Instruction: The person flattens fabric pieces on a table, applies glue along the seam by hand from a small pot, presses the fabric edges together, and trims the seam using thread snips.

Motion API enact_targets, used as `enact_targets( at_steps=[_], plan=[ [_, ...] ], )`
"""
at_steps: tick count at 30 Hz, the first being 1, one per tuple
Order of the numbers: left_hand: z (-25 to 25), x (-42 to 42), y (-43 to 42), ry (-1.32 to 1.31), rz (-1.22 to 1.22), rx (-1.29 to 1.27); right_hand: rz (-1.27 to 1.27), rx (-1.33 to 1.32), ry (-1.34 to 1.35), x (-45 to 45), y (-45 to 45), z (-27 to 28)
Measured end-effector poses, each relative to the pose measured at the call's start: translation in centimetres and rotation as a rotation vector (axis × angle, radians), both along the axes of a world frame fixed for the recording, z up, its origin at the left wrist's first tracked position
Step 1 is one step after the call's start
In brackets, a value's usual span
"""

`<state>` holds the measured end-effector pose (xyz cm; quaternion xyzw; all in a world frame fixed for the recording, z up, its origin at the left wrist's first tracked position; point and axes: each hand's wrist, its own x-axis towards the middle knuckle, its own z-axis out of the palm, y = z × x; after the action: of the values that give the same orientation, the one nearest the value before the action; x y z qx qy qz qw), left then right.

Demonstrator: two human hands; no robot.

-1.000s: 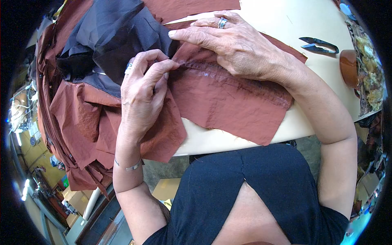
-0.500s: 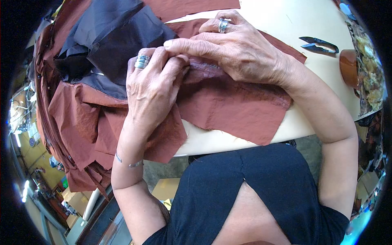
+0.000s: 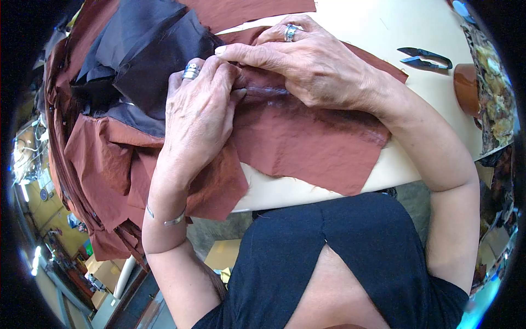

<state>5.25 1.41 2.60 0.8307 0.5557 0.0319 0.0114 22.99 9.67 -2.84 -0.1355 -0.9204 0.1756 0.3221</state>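
A rust-brown cloth lies over the pale table, with a whitish line running across it between my hands. My left hand is closed, its fingertips pinching the cloth near that line. My right hand lies over the same cloth, index finger stretched left toward the left knuckles, the other fingers curled under and partly hidden; they appear to grip the cloth. Dark, sheer-looking fabric is bunched just beyond my left hand, joined to or lying on more of the brown cloth.
Black thread snips rest on the table at the right. Beside them stands a brown cup-like container. A heap of brown cloth hangs over the left edge. A cardboard box is below the table.
My left hand has shifted slightly left, uncovering more of the whitish line. The right hand has moved a little left and up, still on the brown cloth.
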Motion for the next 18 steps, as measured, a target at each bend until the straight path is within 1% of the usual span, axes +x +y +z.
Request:
enact_targets(
  at_steps=[8, 10, 14, 17, 18],
  plan=[
    [-0.4, 0.4, -0.2, 0.047, 0.061, -0.011, -0.013, 0.002, -0.034, 0.1, 0.0, 0.2],
    [-0.5, 0.5, -0.2, 0.058, 0.07, -0.004, -0.013, 0.008, -0.005, -0.1, 0.1, -0.4],
    [-0.7, 0.3, -0.3, 0.024, 0.018, 0.045, 0.026, -0.017, 0.027, 0.0, 0.4, -0.3],
    [-1.0, 0.0, -0.6, -0.04, -0.078, 0.113, 0.003, -0.043, -0.062, 0.2, 0.1, 0.2],
    [-1.2, -0.3, -0.8, -0.049, -0.128, 0.13, 0.0, -0.011, 0.0, 0.1, 0.2, 0.0]
  ],
)
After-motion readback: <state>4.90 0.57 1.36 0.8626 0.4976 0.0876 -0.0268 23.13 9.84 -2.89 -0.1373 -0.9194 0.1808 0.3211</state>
